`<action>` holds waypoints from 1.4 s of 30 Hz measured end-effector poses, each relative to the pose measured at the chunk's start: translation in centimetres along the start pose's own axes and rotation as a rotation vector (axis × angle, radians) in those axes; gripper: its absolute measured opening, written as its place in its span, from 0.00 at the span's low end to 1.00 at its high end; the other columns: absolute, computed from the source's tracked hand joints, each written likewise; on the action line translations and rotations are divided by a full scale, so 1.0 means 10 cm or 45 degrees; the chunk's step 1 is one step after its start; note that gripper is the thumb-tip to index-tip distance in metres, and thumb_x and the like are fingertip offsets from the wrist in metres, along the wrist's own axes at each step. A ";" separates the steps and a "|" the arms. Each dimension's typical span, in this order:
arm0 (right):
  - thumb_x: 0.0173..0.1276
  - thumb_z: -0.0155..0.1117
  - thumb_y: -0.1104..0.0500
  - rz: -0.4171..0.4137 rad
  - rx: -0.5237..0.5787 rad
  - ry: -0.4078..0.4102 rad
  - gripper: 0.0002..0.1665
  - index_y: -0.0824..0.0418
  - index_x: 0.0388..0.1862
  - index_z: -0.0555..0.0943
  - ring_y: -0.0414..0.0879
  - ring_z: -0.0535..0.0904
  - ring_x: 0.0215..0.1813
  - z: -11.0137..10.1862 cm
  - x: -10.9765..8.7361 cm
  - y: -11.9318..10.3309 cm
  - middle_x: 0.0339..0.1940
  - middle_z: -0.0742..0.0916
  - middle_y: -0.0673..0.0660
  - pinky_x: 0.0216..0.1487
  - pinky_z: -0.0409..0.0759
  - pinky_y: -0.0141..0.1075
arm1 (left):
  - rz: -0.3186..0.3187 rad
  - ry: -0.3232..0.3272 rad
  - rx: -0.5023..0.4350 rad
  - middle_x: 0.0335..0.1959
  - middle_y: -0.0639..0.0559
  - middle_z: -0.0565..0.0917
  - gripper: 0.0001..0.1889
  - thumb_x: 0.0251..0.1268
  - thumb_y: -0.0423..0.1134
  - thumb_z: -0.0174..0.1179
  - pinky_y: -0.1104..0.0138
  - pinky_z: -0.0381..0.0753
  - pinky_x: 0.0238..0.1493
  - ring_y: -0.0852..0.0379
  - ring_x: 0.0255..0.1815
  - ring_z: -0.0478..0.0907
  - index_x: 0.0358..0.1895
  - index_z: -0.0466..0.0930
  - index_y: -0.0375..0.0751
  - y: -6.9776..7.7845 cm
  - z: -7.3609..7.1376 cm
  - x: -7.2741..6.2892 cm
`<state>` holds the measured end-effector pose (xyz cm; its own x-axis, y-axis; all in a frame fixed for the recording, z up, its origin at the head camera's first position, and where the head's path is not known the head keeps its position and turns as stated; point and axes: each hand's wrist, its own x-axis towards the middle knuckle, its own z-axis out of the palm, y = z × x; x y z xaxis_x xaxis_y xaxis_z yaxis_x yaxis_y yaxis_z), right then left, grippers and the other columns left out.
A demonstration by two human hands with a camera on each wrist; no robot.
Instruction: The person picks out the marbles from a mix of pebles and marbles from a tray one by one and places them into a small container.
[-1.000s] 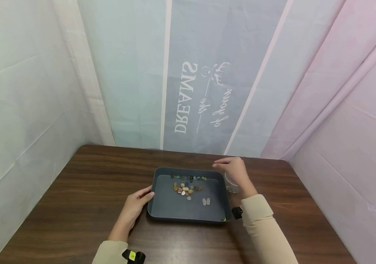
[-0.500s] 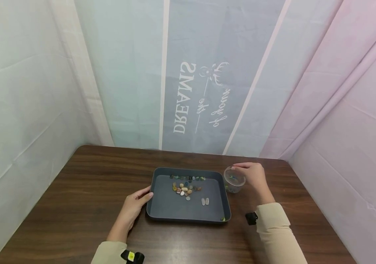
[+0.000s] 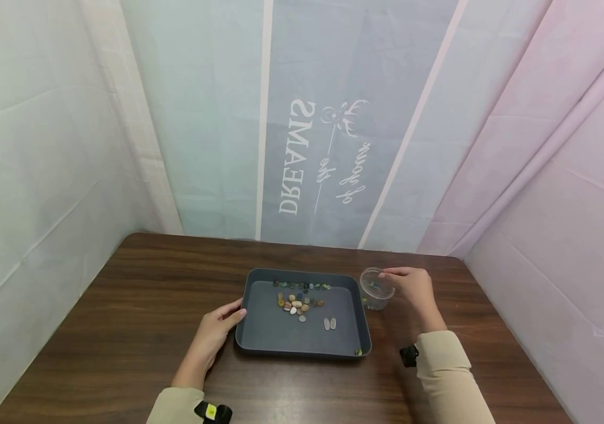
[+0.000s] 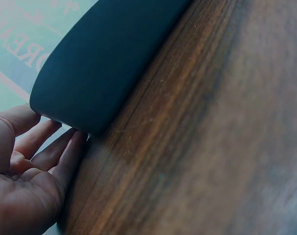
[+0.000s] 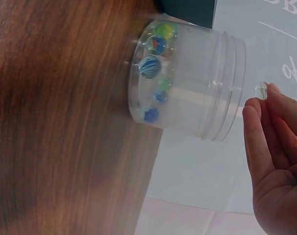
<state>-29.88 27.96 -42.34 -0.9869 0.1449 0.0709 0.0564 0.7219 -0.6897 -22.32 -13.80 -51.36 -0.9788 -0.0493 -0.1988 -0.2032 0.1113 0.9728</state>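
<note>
A clear marble (image 5: 261,90) sits pinched between the thumb and fingertips of my right hand (image 3: 413,290), right at the mouth of a transparent plastic jar (image 5: 194,81). Several coloured marbles (image 5: 150,67) lie in the bottom of that jar, which stands upright beside the tray's right side. My left hand (image 3: 213,334) grips the left wall of the dark grey tray (image 3: 281,337), thumb over the rim and fingers against the outside. Along the tray's back wall runs a row of marbles (image 3: 305,286). Pebbles (image 3: 296,304) in tan, white and other colours cluster in front of it.
Two pale oval stones (image 3: 329,324) lie in the tray's right half. A green marble (image 3: 358,352) rests in its front right corner. The wooden table (image 3: 175,282) is bounded by hanging cloth (image 3: 217,147) at the back and both sides.
My right hand has moved right and down from behind the tray's back right corner to the jar's rim. My left hand stays on the tray.
</note>
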 end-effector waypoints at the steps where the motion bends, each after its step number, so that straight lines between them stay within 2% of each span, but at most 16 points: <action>1: 0.67 0.69 0.48 0.004 0.003 -0.006 0.19 0.60 0.48 0.89 0.53 0.83 0.52 0.00 0.00 0.01 0.54 0.88 0.65 0.40 0.77 0.32 | 0.000 0.001 -0.002 0.70 0.39 0.73 0.25 0.72 0.45 0.60 0.45 0.62 0.75 0.38 0.76 0.62 0.68 0.74 0.40 0.00 0.00 0.00; 6: 0.68 0.68 0.47 0.009 0.004 -0.018 0.20 0.60 0.49 0.89 0.55 0.82 0.55 0.02 0.00 0.03 0.55 0.87 0.65 0.41 0.76 0.32 | 0.009 0.010 -0.017 0.69 0.40 0.74 0.25 0.71 0.44 0.60 0.46 0.62 0.75 0.40 0.76 0.64 0.68 0.75 0.39 -0.03 0.00 0.00; 16: 0.68 0.68 0.48 -0.011 -0.001 0.019 0.19 0.60 0.48 0.89 0.47 0.83 0.45 0.03 -0.01 0.05 0.51 0.89 0.64 0.37 0.77 0.32 | 0.018 0.004 -0.029 0.69 0.40 0.74 0.25 0.71 0.43 0.60 0.46 0.62 0.75 0.40 0.76 0.63 0.68 0.75 0.39 -0.05 0.01 0.01; 23: 0.68 0.68 0.49 -0.003 0.029 0.024 0.19 0.61 0.48 0.89 0.46 0.84 0.46 0.03 -0.01 0.07 0.50 0.89 0.63 0.38 0.78 0.31 | 0.023 -0.005 -0.007 0.70 0.39 0.73 0.25 0.72 0.45 0.59 0.45 0.63 0.75 0.39 0.76 0.63 0.68 0.74 0.40 -0.05 0.01 0.01; 30: 0.67 0.70 0.49 0.001 0.048 0.031 0.20 0.62 0.48 0.89 0.41 0.85 0.41 0.05 0.00 0.07 0.47 0.90 0.62 0.36 0.79 0.30 | 0.027 -0.011 0.002 0.71 0.39 0.72 0.26 0.72 0.46 0.59 0.45 0.63 0.75 0.38 0.76 0.62 0.69 0.73 0.40 -0.04 0.01 0.01; 37: 0.67 0.69 0.48 0.024 0.079 0.007 0.21 0.63 0.49 0.88 0.47 0.88 0.45 0.07 0.01 0.03 0.49 0.90 0.64 0.37 0.80 0.29 | 0.023 -0.017 0.010 0.71 0.39 0.72 0.27 0.72 0.47 0.60 0.44 0.62 0.74 0.38 0.76 0.62 0.69 0.73 0.41 -0.04 0.00 0.02; 42: 0.67 0.69 0.47 0.035 0.114 0.006 0.21 0.62 0.49 0.88 0.48 0.89 0.45 0.09 0.01 -0.01 0.48 0.90 0.61 0.42 0.83 0.33 | 0.017 -0.014 0.008 0.71 0.39 0.72 0.26 0.72 0.47 0.60 0.44 0.62 0.75 0.38 0.76 0.62 0.69 0.73 0.41 -0.05 0.00 0.02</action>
<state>-30.12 27.32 -42.95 -0.9844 0.1674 0.0542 0.0697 0.6539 -0.7534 -22.43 -13.90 -51.88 -0.9817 -0.0372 -0.1868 -0.1899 0.1185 0.9746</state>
